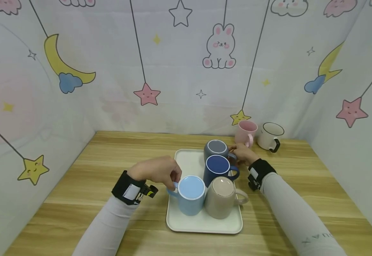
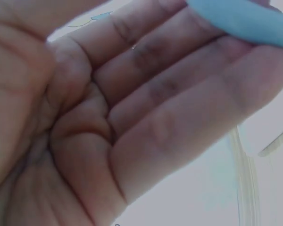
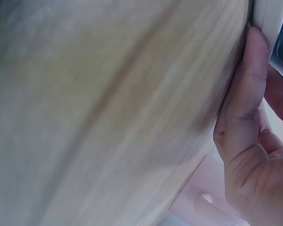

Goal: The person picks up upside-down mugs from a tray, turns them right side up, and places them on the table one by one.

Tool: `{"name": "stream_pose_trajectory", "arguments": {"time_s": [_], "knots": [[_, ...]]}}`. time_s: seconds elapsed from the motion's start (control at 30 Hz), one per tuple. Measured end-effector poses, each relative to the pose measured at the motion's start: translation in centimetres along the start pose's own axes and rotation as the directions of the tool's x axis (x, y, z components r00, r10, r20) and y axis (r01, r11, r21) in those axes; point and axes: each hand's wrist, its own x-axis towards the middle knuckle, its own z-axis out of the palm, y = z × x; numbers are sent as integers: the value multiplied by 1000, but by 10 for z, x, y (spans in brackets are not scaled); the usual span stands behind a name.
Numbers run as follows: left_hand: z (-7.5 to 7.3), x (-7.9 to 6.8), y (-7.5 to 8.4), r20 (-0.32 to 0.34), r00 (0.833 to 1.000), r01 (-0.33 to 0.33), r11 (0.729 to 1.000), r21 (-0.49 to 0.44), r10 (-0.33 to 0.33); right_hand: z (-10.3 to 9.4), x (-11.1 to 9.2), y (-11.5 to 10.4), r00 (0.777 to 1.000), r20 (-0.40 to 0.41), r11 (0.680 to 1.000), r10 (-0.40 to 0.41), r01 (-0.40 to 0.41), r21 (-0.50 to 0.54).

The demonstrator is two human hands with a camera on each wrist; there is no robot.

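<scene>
Upside down on a white tray (image 1: pixel 190 224) stand a light blue mug (image 1: pixel 190 201), a beige mug (image 1: pixel 218 204), a navy mug (image 1: pixel 216 174) and a grey-blue mug (image 1: pixel 209 153). My left hand (image 1: pixel 160 170) pinches the light blue mug's handle at the tray's left side; its palm fills the left wrist view. At the far right of the tray, my right hand (image 1: pixel 245 154) has its fingers around the grey-blue mug's handle. In the right wrist view, one finger (image 3: pixel 255 70) lies along the tray's rim, and the grip itself is partly hidden.
Behind my right hand, a pink mug (image 1: pixel 246 131) and a white mug (image 1: pixel 269 137) with a black handle stand upright near the back edge. Everything is on a wooden table (image 1: pixel 134 142) enclosed by patterned cloth walls (image 1: pixel 179 53).
</scene>
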Motion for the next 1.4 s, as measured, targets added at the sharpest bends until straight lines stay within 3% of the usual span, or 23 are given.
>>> {"name": "stream_pose_trajectory", "arguments": {"time_s": [0.2, 0.5, 0.87, 1.17, 1.4], "knots": [[1, 2, -1, -9, 999, -34, 998, 44, 34, 0, 0, 1, 1000, -4, 1000, 0, 0, -15], [-3, 0, -3, -24, 999, -47, 998, -45, 46, 0, 2, 2, 1000, -15, 1000, 12, -12, -26], [-10, -5, -8, -70, 993, -98, 995, -31, 96, 0, 0, 2, 1000, -12, 999, 13, -13, -30], [-22, -15, -19, -126, 989, -95, 978, -185, 72, 0, -2, -1, 1000, -9, 1000, 10, -10, -20], [-28, -24, -33, -251, 964, -168, 939, -301, 92, -1, -3, -3, 1000, -10, 1000, 6, -7, -28]]}}
